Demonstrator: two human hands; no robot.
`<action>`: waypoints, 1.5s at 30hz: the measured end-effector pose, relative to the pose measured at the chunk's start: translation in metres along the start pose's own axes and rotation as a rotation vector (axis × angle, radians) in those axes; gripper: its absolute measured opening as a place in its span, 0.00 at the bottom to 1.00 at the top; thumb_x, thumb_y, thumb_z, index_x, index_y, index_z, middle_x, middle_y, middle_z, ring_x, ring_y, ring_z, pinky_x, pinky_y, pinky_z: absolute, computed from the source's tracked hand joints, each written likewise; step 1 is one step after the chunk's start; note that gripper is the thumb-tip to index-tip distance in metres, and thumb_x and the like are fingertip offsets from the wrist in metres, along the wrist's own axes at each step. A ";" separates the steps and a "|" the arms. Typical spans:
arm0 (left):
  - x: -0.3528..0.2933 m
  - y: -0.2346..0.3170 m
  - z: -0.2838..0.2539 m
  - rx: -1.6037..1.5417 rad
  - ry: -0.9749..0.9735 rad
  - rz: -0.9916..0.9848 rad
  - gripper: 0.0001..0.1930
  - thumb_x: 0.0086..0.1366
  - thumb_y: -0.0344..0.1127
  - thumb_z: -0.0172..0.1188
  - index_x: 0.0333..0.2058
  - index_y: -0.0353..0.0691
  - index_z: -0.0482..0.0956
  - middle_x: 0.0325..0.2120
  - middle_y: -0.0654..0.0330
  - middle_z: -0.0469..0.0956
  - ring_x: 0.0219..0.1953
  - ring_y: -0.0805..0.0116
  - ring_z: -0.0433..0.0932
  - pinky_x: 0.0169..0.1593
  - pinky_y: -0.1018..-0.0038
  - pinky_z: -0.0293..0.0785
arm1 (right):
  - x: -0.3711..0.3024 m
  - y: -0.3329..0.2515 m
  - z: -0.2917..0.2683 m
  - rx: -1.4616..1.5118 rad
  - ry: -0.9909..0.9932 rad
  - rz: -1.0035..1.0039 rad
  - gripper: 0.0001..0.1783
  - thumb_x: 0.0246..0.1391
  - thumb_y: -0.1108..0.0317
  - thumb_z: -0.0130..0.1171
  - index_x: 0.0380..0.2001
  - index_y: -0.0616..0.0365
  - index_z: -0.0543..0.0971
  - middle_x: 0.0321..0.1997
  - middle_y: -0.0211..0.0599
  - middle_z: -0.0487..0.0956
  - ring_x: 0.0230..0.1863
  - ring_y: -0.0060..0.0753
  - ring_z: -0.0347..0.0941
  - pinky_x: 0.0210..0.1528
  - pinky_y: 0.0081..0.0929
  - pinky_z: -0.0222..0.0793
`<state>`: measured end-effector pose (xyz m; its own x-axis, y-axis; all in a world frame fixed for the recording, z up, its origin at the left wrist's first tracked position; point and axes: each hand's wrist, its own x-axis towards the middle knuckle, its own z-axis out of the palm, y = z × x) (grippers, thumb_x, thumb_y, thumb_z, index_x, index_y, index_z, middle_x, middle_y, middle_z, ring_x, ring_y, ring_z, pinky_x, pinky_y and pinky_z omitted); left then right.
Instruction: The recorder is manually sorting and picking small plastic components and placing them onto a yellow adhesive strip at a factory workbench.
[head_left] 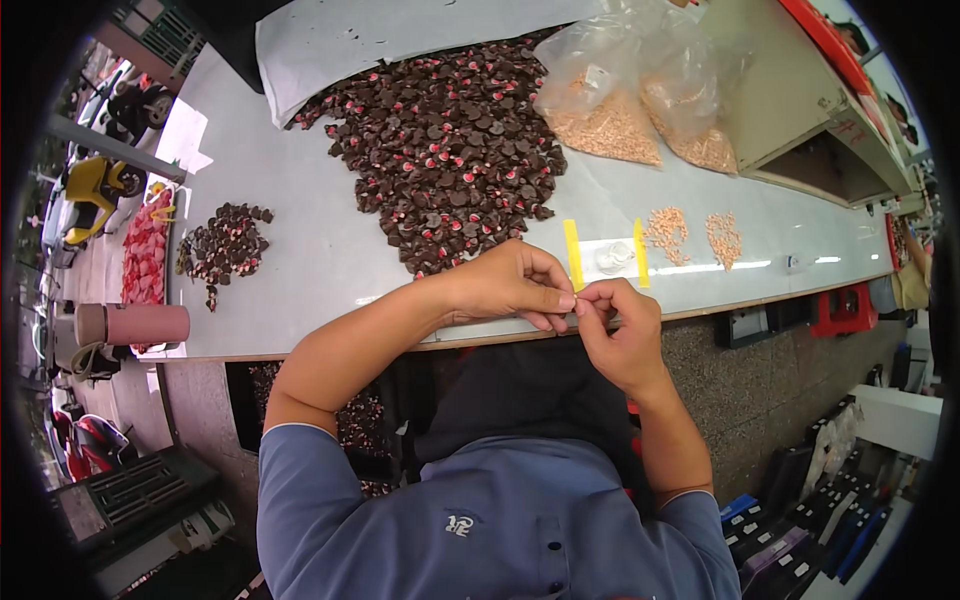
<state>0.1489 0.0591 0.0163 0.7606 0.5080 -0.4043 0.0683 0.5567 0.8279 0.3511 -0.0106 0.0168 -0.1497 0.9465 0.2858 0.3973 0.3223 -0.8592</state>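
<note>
My left hand (515, 285) and my right hand (622, 335) meet over the table's near edge. Both are closed, thumb and fingers pinched together at one spot. What sits between the fingertips is too small to name. Just beyond them lies a white pad (592, 262) with yellow ends, taped down by the look of it, with a small pale round thing (614, 258) on it. To its right are two small heaps of tiny beige pieces (667, 235). A large pile of dark brown pieces (460, 150) with red and white spots spreads beyond my left hand.
Two clear plastic bags of beige pieces (605, 125) stand at the back, beside an open-fronted box (820, 150). Leftward are a smaller dark pile (225, 245), a red-filled bag (148, 250) and a pink cylindrical bottle (148, 324). A white sheet (400, 40) partly covers the large pile.
</note>
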 end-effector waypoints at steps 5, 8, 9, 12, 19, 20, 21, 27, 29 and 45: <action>0.002 0.000 -0.001 0.001 -0.010 -0.003 0.11 0.65 0.34 0.65 0.40 0.31 0.80 0.34 0.54 0.83 0.36 0.69 0.84 0.39 0.77 0.82 | 0.000 -0.002 -0.005 0.090 -0.042 0.087 0.03 0.54 0.79 0.61 0.31 0.64 0.76 0.20 0.29 0.76 0.21 0.14 0.70 0.24 0.16 0.65; 0.001 0.001 -0.001 0.014 -0.018 -0.005 0.11 0.65 0.34 0.65 0.40 0.31 0.80 0.34 0.54 0.83 0.36 0.68 0.84 0.38 0.77 0.82 | 0.001 0.001 -0.012 0.069 -0.086 0.064 0.04 0.53 0.79 0.62 0.31 0.64 0.77 0.21 0.30 0.77 0.22 0.15 0.70 0.24 0.16 0.66; 0.001 0.001 0.000 0.024 -0.020 -0.008 0.11 0.65 0.34 0.65 0.40 0.31 0.80 0.34 0.54 0.83 0.36 0.68 0.84 0.38 0.77 0.82 | 0.002 0.003 -0.014 0.044 -0.126 0.037 0.04 0.52 0.79 0.62 0.31 0.64 0.77 0.21 0.30 0.77 0.22 0.15 0.71 0.24 0.16 0.66; 0.002 -0.002 -0.002 0.020 -0.026 -0.012 0.11 0.65 0.34 0.65 0.40 0.31 0.80 0.34 0.54 0.83 0.36 0.68 0.85 0.37 0.77 0.82 | 0.004 0.006 -0.014 -0.024 -0.142 -0.052 0.04 0.50 0.79 0.63 0.30 0.64 0.77 0.22 0.31 0.77 0.21 0.17 0.71 0.23 0.17 0.66; 0.000 0.000 0.000 0.019 -0.020 -0.028 0.10 0.65 0.33 0.65 0.39 0.31 0.81 0.33 0.53 0.83 0.35 0.68 0.85 0.37 0.77 0.82 | 0.004 0.012 -0.014 -0.064 -0.124 -0.125 0.05 0.48 0.80 0.64 0.29 0.63 0.78 0.20 0.32 0.76 0.18 0.21 0.71 0.21 0.19 0.66; 0.000 0.001 0.000 0.032 -0.020 -0.031 0.10 0.65 0.34 0.65 0.39 0.31 0.81 0.33 0.54 0.83 0.35 0.68 0.85 0.37 0.77 0.82 | 0.005 0.012 -0.015 -0.073 -0.141 -0.148 0.05 0.48 0.80 0.64 0.29 0.62 0.78 0.20 0.32 0.76 0.18 0.22 0.71 0.21 0.19 0.65; 0.000 0.001 0.000 0.047 -0.022 -0.033 0.10 0.65 0.34 0.65 0.38 0.31 0.81 0.32 0.54 0.83 0.35 0.68 0.85 0.37 0.77 0.82 | 0.006 0.012 -0.016 -0.085 -0.158 -0.172 0.05 0.47 0.80 0.64 0.29 0.62 0.78 0.19 0.32 0.76 0.18 0.22 0.71 0.20 0.19 0.65; 0.001 0.003 0.001 0.066 -0.039 -0.038 0.10 0.64 0.34 0.65 0.38 0.31 0.81 0.31 0.54 0.83 0.35 0.68 0.85 0.37 0.77 0.82 | 0.009 0.010 -0.018 -0.102 -0.138 -0.223 0.06 0.47 0.77 0.66 0.27 0.56 0.78 0.13 0.27 0.70 0.14 0.28 0.67 0.19 0.27 0.60; 0.002 0.002 0.001 0.051 -0.034 -0.039 0.10 0.64 0.34 0.66 0.38 0.31 0.81 0.32 0.54 0.83 0.35 0.68 0.85 0.37 0.77 0.82 | 0.009 0.011 -0.018 -0.111 -0.121 -0.221 0.06 0.46 0.77 0.66 0.27 0.56 0.78 0.13 0.27 0.70 0.14 0.28 0.67 0.19 0.27 0.60; 0.003 -0.003 -0.001 0.031 -0.033 0.044 0.14 0.65 0.31 0.63 0.46 0.30 0.80 0.38 0.54 0.81 0.38 0.69 0.84 0.41 0.78 0.81 | 0.058 -0.007 -0.074 -0.791 -0.311 -0.441 0.07 0.46 0.76 0.63 0.29 0.56 0.75 0.20 0.35 0.76 0.20 0.42 0.73 0.25 0.36 0.66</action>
<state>0.1503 0.0601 0.0119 0.7843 0.5091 -0.3545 0.0536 0.5136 0.8564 0.4066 0.0434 0.0712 -0.6209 0.7276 0.2918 0.7269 0.6737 -0.1331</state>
